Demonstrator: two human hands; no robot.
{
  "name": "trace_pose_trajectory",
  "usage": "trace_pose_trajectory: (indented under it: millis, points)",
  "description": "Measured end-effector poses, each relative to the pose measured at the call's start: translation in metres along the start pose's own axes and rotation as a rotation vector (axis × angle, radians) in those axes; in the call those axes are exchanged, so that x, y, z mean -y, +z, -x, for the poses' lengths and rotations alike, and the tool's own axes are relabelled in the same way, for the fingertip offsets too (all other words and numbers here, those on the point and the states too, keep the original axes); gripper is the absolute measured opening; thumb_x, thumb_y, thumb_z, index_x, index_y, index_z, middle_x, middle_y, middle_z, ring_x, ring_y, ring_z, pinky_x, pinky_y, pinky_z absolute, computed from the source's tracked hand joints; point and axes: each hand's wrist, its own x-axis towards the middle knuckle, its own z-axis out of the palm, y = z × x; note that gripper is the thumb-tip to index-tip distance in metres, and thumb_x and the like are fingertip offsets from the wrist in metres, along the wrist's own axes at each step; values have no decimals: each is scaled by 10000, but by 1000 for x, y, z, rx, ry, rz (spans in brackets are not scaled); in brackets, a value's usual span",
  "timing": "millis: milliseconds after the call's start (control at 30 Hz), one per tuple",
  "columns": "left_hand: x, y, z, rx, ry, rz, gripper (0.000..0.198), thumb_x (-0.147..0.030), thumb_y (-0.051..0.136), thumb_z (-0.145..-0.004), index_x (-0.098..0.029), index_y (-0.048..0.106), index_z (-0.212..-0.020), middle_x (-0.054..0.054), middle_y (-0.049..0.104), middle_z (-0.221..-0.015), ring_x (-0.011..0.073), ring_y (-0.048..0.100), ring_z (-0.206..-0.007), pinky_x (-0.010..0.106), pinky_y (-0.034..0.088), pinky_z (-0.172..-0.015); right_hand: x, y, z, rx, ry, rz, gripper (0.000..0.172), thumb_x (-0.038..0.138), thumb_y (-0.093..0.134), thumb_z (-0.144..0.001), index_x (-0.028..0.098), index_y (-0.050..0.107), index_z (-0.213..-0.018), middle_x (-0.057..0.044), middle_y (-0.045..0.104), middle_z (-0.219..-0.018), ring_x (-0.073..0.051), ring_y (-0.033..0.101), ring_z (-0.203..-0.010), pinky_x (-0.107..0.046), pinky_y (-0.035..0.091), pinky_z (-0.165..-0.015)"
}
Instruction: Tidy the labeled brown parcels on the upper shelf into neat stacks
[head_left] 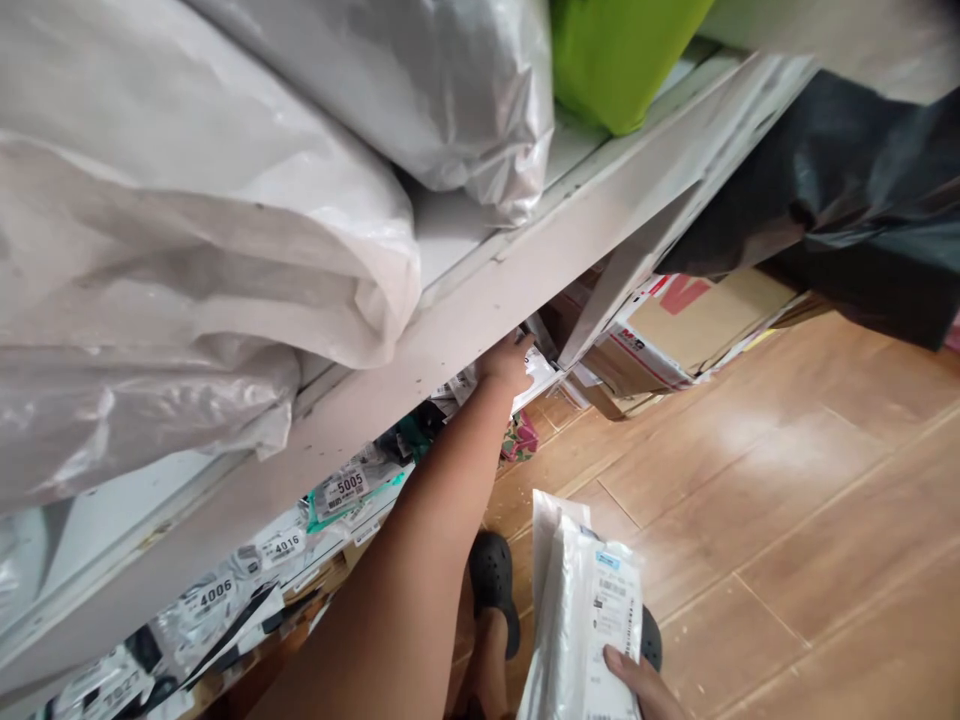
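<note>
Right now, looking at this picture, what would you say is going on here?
A person's left hand reaches under a white shelf to a white packet beside number-tagged parcels; whether it grips is unclear. The right hand holds white labelled packets upright over the wooden floor. Bulky white sacks lie on top of that shelf.

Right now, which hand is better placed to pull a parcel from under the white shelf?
Likely left hand: it touches a white labelled parcel there; right hand grips flat white plastic mailers.
</note>
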Motion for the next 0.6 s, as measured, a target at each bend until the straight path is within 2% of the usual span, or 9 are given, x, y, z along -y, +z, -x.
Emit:
trace_pose_trajectory:
  millis: [100,200,267,367,500,600]
  points:
    - [0,-3,2,39,-25,-24,557,-349,613,-765,-292,534,-1314,93,388,-1463,408,302,-1340,608,293,-1089,27,18,1,-63,-37,-15,647,423,882,-432,148,722,-995,-181,729,-848,-383,691,-845,-548,527,-861]
    - [1,-4,1,52,-66,-13,484,-339,522,-831,-285,548,-1312,107,402,-1443,404,333,-1313,613,324,-1056,61,47,7,-116,-149,-12,575,384,910,-302,143,719,-788,-185,727,-822,-386,689,-791,-533,544,-804]
    - [2,-2,3,20,-77,4,476,-331,493,-845,-287,545,-1317,103,412,-1433,395,345,-1305,611,327,-1055,82,67,14,-106,-197,-10,533,369,920,-261,159,685,-691,-170,730,-820,-373,690,-777,-515,549,-793]
    - [5,5,8,-63,-74,6,460,-322,520,-825,-278,572,-1279,94,442,-1405,390,346,-1308,624,291,-1080,107,88,21,-37,-261,6,486,376,913,-337,173,675,-710,-134,738,-827,-334,696,-760,-507,548,-823]
    - [10,14,17,-98,-67,-35,501,-372,616,-781,-263,568,-1268,93,458,-1394,441,346,-1292,666,316,-1029,135,102,17,80,-323,117,447,313,844,-497,169,692,-891,-108,743,-882,-306,702,-829,-467,550,-866]
    - [15,16,23,-92,-81,-70,410,-342,538,-864,-259,573,-1264,109,466,-1384,456,364,-1277,654,357,-974,158,113,8,196,-330,225,420,277,701,-626,140,672,-1022,-110,742,-879,-296,700,-884,-456,545,-895]
